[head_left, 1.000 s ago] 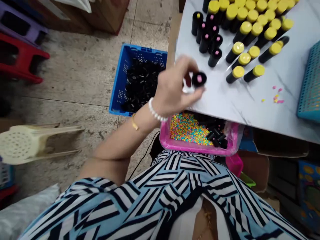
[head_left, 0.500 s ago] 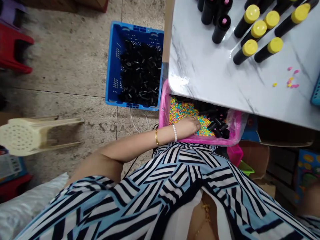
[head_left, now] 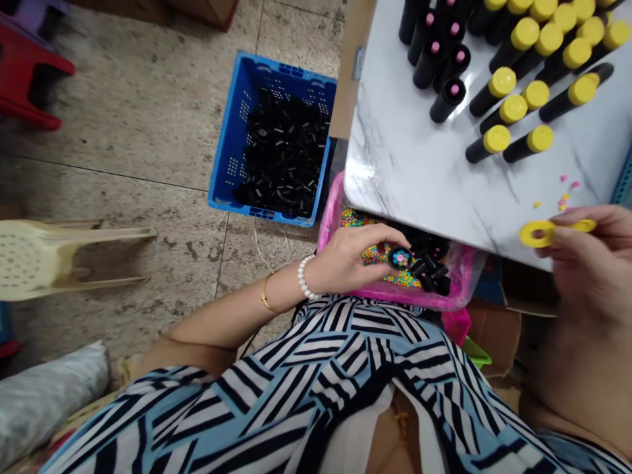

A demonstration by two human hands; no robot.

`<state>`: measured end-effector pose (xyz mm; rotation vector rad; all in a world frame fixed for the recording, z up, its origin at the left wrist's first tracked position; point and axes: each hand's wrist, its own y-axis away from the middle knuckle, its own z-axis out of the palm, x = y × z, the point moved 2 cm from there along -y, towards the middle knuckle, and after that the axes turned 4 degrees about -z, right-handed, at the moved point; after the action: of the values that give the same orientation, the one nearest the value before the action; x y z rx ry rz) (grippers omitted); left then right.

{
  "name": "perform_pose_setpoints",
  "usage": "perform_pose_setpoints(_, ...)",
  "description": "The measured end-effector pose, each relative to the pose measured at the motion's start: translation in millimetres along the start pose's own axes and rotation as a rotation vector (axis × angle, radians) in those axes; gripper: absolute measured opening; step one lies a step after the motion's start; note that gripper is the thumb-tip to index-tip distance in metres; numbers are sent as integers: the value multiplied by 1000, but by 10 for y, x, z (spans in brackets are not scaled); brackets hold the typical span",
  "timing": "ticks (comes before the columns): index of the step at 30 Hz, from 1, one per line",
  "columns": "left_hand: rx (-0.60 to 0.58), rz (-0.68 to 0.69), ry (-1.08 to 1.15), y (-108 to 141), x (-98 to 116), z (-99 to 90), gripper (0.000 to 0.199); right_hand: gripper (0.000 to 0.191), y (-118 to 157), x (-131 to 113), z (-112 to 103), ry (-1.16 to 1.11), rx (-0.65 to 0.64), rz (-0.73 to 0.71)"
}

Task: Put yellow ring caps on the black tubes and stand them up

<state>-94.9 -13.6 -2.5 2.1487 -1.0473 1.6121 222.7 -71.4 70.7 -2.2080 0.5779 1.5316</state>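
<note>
My left hand (head_left: pixel 358 257) pinches a small black tube (head_left: pixel 399 257) whose open end faces up, with coloured beads showing inside. It is over a pink bin (head_left: pixel 395 296) lined with clear plastic. Inside the bin lie many small coloured beads (head_left: pixel 405 280) on one side and loose black tubes (head_left: pixel 430 271) on the other. At the right, above the table's near edge, my right hand (head_left: pixel 592 257) is closed around yellow pieces, one of them a yellow ring (head_left: pixel 536 233) held out between thumb and fingers. The palm side is partly hidden and a little blurred.
On the white marbled table (head_left: pixel 415 164) stand black tubes with pink tips (head_left: pixel 448 99) and black tubes with yellow caps (head_left: pixel 495 140). A few loose beads (head_left: pixel 563 201) lie near them. A blue crate (head_left: pixel 214 191) of black pieces and a cream stool (head_left: pixel 29 260) are on the floor.
My left hand has come up out of the beads and now holds a bead-filled black tube. My right hand has moved into view over the table edge with yellow pieces.
</note>
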Motion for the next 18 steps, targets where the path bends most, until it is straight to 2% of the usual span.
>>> perform_pose_setpoints(2,100,57,-86,-170,90,-82,23,19,17,-5,387,-172,-191,48)
perform_pose_setpoints(4,214,61,-232,-377,55,-164,21,19,-3,-11,718,-296,-340,125)
perform_pose_setpoints(6,283,21,-359,-581,-65,-225,21,19,-57,4,972,-369,-418,184)
perform_pose_setpoints(8,284,-13,-414,-725,-190,-257,23,21,-127,44,1130,-397,-446,233)
perform_pose_setpoints(11,276,-3,-403,-732,-250,-264,24,22,-209,128,1163,-366,-423,249)
perform_pose_setpoints(14,276,71,-362,-482,-182,-231,23,20,-239,204,1046,-309,-321,185)
perform_pose_setpoints(16,177,161,-340,-251,-159,-165,25,19,-237,238,984,-280,-277,132)
perform_pose_setpoints(18,-8,245,-359,-42,-221,-49,28,18,-231,253,980,-280,-287,80)
